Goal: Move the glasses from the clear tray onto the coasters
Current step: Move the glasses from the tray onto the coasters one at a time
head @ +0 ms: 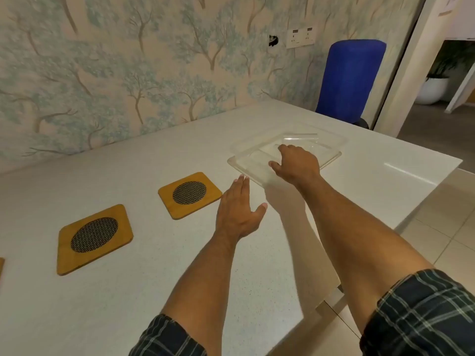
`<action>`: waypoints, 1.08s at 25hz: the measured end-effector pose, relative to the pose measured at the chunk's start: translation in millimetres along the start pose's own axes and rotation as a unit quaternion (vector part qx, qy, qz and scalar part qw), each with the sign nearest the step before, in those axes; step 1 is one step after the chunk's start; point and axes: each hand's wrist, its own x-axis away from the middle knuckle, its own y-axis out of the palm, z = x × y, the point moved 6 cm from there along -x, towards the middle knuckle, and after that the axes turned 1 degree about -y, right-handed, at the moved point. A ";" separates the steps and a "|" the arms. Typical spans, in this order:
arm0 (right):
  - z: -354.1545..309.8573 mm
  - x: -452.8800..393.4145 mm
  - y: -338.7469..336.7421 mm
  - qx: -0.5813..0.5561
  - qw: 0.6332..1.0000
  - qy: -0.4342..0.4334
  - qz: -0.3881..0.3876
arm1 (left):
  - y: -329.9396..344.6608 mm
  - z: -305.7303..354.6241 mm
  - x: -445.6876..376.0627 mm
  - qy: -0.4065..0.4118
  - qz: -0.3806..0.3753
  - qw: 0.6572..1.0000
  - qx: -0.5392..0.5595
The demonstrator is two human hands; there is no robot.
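**Reach into the tray, no glass lifted yet**

Landmark: the clear shallow plastic tray (331, 156) near the far right corner of the white speckled worktop (154, 278).

- Right hand (295, 164) is over the tray's near half, fingers curled down into it. Whether it has closed on anything I can't tell; glass on clear plastic blurs out here.
- One clear glass (303, 136) seems to lie on its side along the tray's far edge, just beyond the right hand. I can't make out any other glass for sure.
- Left hand (237, 211) hovers flat and spread, empty, just off the tray's near-left corner, not touching it.
- Two square bamboo coasters with dark mesh centres sit left of the tray: the nearer one (189, 195) just beside the left hand, the second (95, 238) further left. A sliver of a third (1, 265) shows at the frame edge. All bare.
- Blue chair back (350, 78) stands behind the tray, out of the way.

Step, my read: first pick, still at the grasp. Next move needs a firm wrap round the glass, a lift clear of the tray rim, then a set-down upright and centred on the mesh of the nearer coaster. The left hand could steady the tray, since it looks light.
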 end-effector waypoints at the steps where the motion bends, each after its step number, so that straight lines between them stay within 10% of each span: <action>1: 3.1 -3.3 4.9 -0.010 0.999 0.017 -0.030 | 1.2 0.6 -0.3 0.002 -0.005 1.000 -0.010; 14: 21.7 -43.4 48.3 -0.091 0.968 0.062 -0.225 | 15.2 -8.6 -8.0 -0.008 -0.102 0.986 -0.128; 27: -10.9 -82.8 8.7 -0.202 0.979 0.037 -0.007 | 19.7 -11.5 -10.7 -0.009 -0.078 0.988 -0.131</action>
